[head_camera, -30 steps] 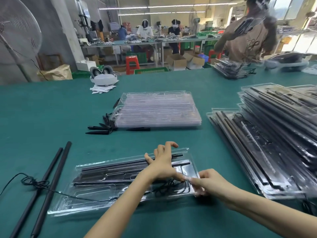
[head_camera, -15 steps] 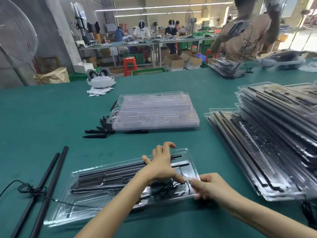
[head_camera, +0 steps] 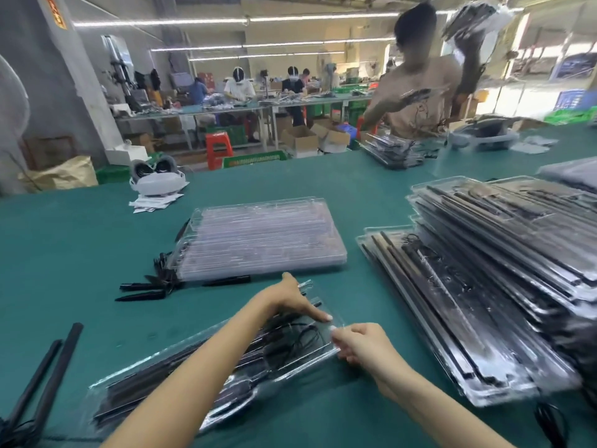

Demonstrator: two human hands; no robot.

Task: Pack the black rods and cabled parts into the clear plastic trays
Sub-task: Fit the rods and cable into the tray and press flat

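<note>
Right now both hands work the near end of a clear plastic tray lying slantwise on the green felt-covered counter. The left hand lies flat on the tray's top, fingers fairly straight and pressing down, probably to keep it from sliding or springing open. The right hand pinches the tray's end edge between thumb and curled fingers, which looks like closing or steadying the tray. Inside it lie long black rods side by side and a coiled black cable, tucked at the end by the hands.

Two loose black rods wait on the counter to the left, apparently for a later tray. A flat stack of empty clear trays sits just beyond within reach, and a leaning pile of filled trays stands to the right, likely where this one is bound.
</note>
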